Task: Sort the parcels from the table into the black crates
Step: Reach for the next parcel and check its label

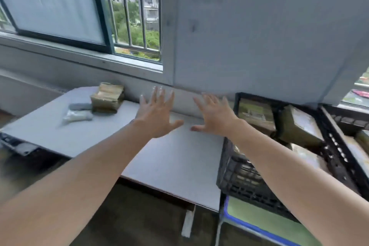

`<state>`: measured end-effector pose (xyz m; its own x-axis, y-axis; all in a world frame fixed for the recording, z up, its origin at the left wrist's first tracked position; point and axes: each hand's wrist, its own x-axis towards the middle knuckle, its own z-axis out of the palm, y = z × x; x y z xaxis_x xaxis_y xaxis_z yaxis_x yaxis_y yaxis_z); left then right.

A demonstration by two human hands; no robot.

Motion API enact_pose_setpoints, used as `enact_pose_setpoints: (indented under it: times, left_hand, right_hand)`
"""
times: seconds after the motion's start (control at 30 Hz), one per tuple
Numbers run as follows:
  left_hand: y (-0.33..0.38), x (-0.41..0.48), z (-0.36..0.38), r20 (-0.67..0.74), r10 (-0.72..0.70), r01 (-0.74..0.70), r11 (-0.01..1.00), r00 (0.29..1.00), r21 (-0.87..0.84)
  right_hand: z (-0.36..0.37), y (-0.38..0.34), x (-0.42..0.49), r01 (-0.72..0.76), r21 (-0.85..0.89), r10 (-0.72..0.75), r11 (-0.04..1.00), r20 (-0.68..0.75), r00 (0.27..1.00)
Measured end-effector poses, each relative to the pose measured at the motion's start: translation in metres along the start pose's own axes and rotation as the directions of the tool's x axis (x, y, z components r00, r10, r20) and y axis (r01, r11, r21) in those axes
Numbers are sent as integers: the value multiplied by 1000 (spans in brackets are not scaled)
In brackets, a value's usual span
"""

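Observation:
Both my hands hover over the white table [169,162] with fingers spread and nothing in them. My left hand [156,113] is over the table's far middle, and my right hand [214,115] is beside it, near the crate. A brown taped box parcel [106,97] sits at the table's far left, by the wall. In front of it lie a grey soft parcel [79,106] and a pale bagged parcel [77,116]. To the right stands a black crate [239,177] holding several brown box parcels [299,126]. A second black crate [351,122] adjoins it at the far right.
A wall and a barred window [127,16] rise right behind the table. The crates rest on a blue-rimmed green surface [257,219]. Dark floor lies below the table's near edge. The picture is motion-blurred.

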<state>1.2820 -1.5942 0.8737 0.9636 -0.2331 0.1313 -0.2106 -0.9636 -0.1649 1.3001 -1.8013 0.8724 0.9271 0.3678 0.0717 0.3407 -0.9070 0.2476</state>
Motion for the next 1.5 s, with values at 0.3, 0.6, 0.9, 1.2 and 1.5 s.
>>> enact_pose_setpoints:
  times: [0.3, 0.6, 0.9, 1.2, 1.5]
  left_hand:
    - [-177, 6, 70, 86, -301, 303, 953, 950, -16]
    - [-311, 89, 141, 181, -393, 394, 919, 902, 31]
    - [-400, 167, 185, 266, -380, 400, 916, 886, -26]
    - [-509, 252, 236, 287, -245, 282, 955, 926, -92]
    - [-615, 302, 305, 350, -43, 106, 981, 936, -163]
  right_hand:
    - [20, -127, 156, 142, 187, -143, 972, -10, 990]
    - [53, -210, 329, 179, 343, -204, 922, 37, 978]
    - [70, -252, 444, 191, 307, -221, 932, 65, 973]
    - [79, -301, 545, 57, 265, -94, 963, 131, 987]
    - [77, -375, 624, -128, 264, 65, 956, 235, 970]
